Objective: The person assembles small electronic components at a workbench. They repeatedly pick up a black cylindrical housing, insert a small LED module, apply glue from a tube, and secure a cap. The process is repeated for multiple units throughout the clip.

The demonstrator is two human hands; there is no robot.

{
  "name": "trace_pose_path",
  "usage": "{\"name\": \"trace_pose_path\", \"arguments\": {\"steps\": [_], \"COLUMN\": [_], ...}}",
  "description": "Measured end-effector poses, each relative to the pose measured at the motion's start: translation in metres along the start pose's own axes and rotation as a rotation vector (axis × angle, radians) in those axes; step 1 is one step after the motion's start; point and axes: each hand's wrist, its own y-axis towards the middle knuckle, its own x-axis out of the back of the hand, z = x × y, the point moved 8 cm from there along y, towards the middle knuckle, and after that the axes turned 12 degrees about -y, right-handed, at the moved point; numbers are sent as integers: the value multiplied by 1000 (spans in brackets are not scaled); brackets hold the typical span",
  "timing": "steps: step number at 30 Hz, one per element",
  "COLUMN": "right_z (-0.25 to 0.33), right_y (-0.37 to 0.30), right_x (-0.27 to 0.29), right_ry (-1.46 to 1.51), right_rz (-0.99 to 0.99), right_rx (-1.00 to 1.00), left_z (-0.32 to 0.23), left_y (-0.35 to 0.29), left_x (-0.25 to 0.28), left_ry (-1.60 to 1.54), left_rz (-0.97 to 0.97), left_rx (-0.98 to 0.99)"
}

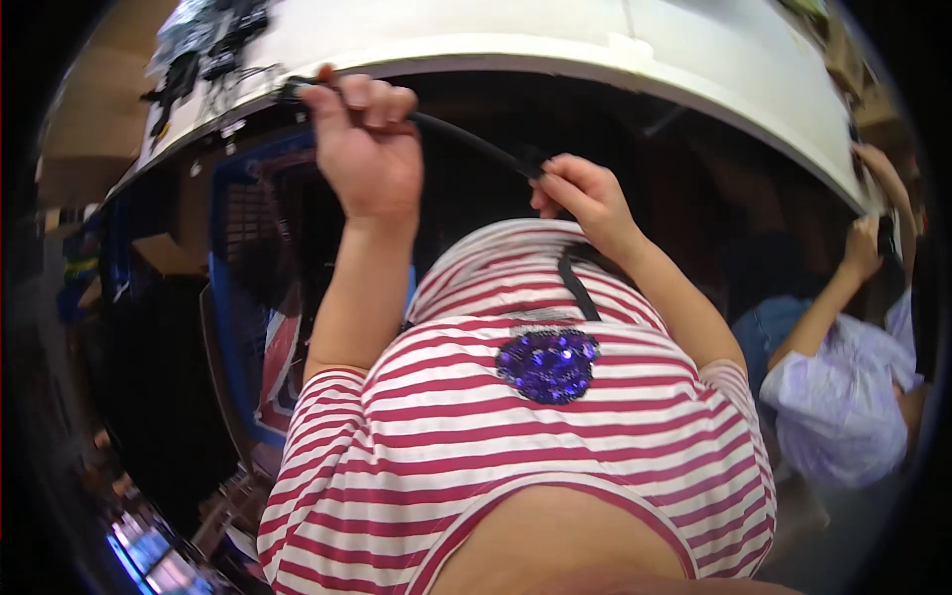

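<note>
A long black strap is stretched in a slight curve between my two hands, in front of the table edge. My left hand is raised higher and closed around its left end; a small dark piece sticks out past the fingertips, too blurred to name. My right hand pinches the strap's other end between thumb and fingers. Below my right hand, a black strip hangs against my striped shirt; whether it belongs to the same strap I cannot tell.
A white table curves across the top. Dark cords and clear bags lie at its left end. A blue crate stands below at the left. On the right, another person works at the table holding a dark object.
</note>
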Motion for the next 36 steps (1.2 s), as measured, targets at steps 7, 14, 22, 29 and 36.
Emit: {"name": "trace_pose_path", "arguments": {"steps": [7,14,22,29,36], "right_z": [-33,-23,131,118,125], "right_y": [-1,-1,18,32,26], "right_x": [-3,11,8,7,8], "right_ry": [-215,-502,-794,-684,-617], "right_rz": [40,139,-157,-36,-193], "right_rx": [-15,-5,517,395,586], "left_z": [13,34,99,106,116], "left_y": [-14,-23,-59,-55,-60], "left_x": [-6,-4,23,24,24], "left_ry": [167,277,537,610,491], "left_rz": [86,152,413,370,437], "left_rx": [-9,72,295,413,457]}}
